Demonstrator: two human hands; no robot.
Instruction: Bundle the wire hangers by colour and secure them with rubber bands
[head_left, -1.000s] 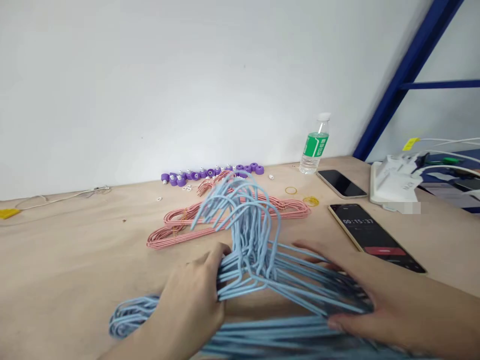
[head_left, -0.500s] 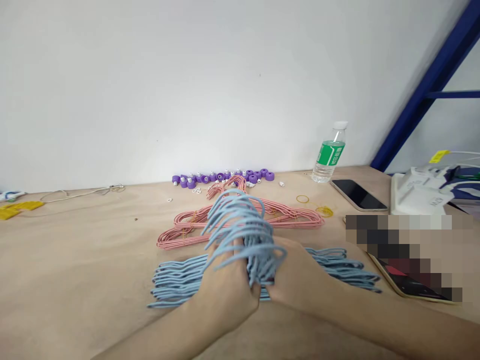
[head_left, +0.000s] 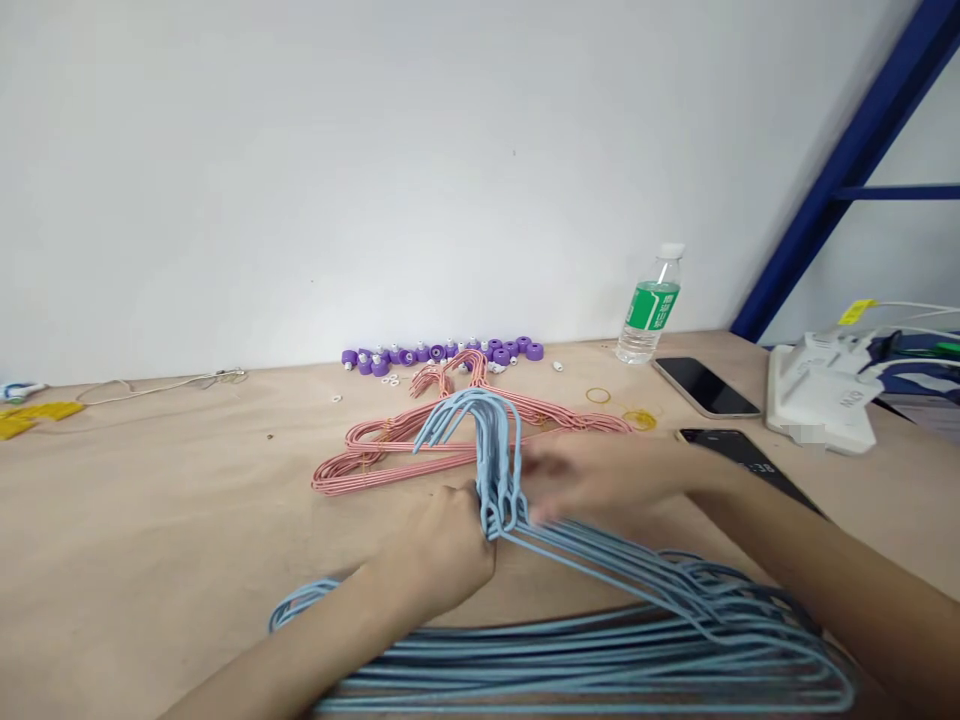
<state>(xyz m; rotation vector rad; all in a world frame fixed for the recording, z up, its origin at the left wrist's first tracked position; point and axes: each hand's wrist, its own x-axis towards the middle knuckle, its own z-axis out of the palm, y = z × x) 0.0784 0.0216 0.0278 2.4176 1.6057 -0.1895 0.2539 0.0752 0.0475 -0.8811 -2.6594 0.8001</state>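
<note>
- The left hand (head_left: 439,550) is clenched around the gathered necks of a bundle of blue wire hangers (head_left: 600,640), whose hooks (head_left: 487,440) stand upright just beyond the fist.
- The right hand (head_left: 600,480) looks open, with its fingers stretched toward the hooks. It is motion-blurred, so contact with the hangers cannot be made out.
- The hanger bodies fan out toward the person, passing beneath the right forearm and running off the bottom edge of the view. Their lower ends are cut off, and the left forearm covers part of the bundle.
- The hooks overlap a pile of pink wire hangers (head_left: 397,450), hiding its middle.
- Behind that pile lies a row of purple caps (head_left: 439,352) against the wall, with a few small white pieces nearby.
- To the right are rubber bands (head_left: 600,396), a water bottle (head_left: 651,308) and a dark phone (head_left: 705,387).
- A second phone (head_left: 739,455) lies partly behind the right hand, its display too obscured to read.
- Further right sits a white power strip (head_left: 817,395), tangled with cables.
</note>
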